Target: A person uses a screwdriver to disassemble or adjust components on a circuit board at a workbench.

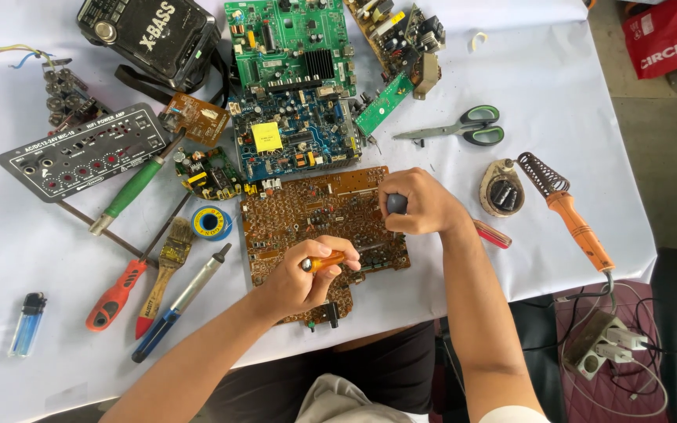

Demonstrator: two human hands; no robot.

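Observation:
A large brown circuit board (pixel 299 211) lies flat on the white tablecloth in front of me. My left hand (pixel 299 278) rests on its near edge, closed around a small tool with an orange handle (pixel 324 262). My right hand (pixel 421 204) sits on the board's right side, gripping a dark rounded object (pixel 396 204); what it is cannot be told. A red and grey pen-like tool (pixel 494 233) pokes out from under my right wrist.
Blue (pixel 295 137) and green (pixel 287 39) circuit boards lie beyond. Scissors (pixel 464 127), a soldering iron on its stand (pixel 570 211) to the right. Screwdrivers (pixel 131 188), a brush (pixel 168 262), a solder spool (pixel 211 222), a lighter (pixel 27 323), a black panel (pixel 80 153) and a radio (pixel 150 35) are left.

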